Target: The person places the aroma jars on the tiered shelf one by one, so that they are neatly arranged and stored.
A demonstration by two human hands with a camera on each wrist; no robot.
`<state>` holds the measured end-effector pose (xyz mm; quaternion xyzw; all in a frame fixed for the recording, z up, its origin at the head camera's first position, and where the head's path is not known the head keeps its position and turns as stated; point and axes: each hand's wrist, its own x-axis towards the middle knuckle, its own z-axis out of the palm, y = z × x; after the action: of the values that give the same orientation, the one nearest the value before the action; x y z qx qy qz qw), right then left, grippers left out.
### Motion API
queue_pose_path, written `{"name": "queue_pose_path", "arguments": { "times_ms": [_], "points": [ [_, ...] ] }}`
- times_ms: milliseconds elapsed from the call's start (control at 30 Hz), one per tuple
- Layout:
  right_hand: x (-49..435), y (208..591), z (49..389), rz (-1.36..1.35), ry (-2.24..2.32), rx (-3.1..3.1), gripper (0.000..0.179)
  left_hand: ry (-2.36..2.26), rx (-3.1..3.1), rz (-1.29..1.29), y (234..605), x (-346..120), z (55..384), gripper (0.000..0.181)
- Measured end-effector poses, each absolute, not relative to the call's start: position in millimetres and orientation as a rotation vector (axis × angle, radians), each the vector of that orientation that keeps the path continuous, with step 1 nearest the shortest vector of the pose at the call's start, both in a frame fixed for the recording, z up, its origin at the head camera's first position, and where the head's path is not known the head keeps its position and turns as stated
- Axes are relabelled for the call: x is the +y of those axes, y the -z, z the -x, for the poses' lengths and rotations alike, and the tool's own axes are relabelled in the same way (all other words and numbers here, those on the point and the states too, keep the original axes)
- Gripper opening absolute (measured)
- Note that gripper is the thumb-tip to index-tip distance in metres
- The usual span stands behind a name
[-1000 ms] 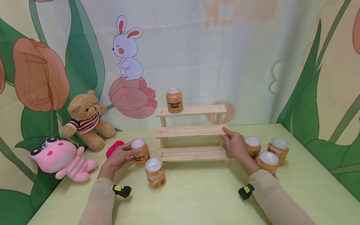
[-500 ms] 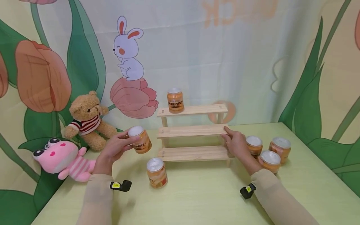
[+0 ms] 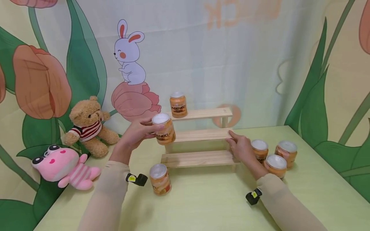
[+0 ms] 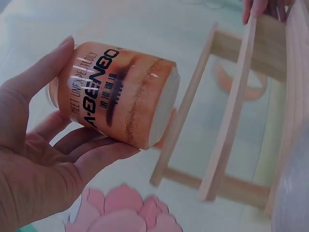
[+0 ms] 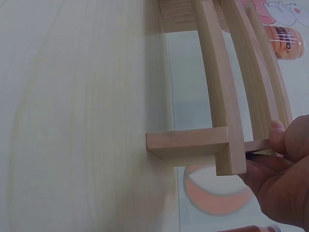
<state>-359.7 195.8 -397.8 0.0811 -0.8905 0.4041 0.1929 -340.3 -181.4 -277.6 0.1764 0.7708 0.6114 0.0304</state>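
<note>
Within reach of the rack (image 3: 199, 158) now, pinching that just-lifted can (image 3: 165, 132) in left hand (image 3: 135, 132), middle board (image 3: 202, 134) in right hand (image 3: 242, 148).

Rack (image 3: 202, 134): on table (image 3: 208, 199), far middle
Top tier (image 3: 209, 113): first can (image 3: 178, 106), left end
Rack's near left: second can (image 3: 160, 181)
Rack's right: three cans (image 3: 275, 170)
Far left: bear (image 3: 91, 126), plush toy (image 3: 63, 165) nearer
Held can (image 3: 164, 131): in left hand (image 3: 134, 133), before rack's left end

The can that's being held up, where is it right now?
In the head view, the can is left of centre in the left hand, hiding the left end of the middle shelf of the wooden stand.
</note>
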Motion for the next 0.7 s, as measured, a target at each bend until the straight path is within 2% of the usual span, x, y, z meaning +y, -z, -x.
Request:
{"name": "queue_pose_path", "arguments": {
  "times_ms": [233,567,700],
  "points": [
    [198,399,361,-0.231,-1.141,-2.503,0.047,-1.909,2.332,-0.535,259,-129,350,0.058],
    [199,402,361,-0.226,-1.211,-2.495,0.048,-1.992,2.294,-0.492,254,-69,372,0.052],
    [198,399,361,-0.239,-1.193,-2.479,0.048,-2.011,2.309,-0.448,250,-52,381,0.064]
  ]
}}
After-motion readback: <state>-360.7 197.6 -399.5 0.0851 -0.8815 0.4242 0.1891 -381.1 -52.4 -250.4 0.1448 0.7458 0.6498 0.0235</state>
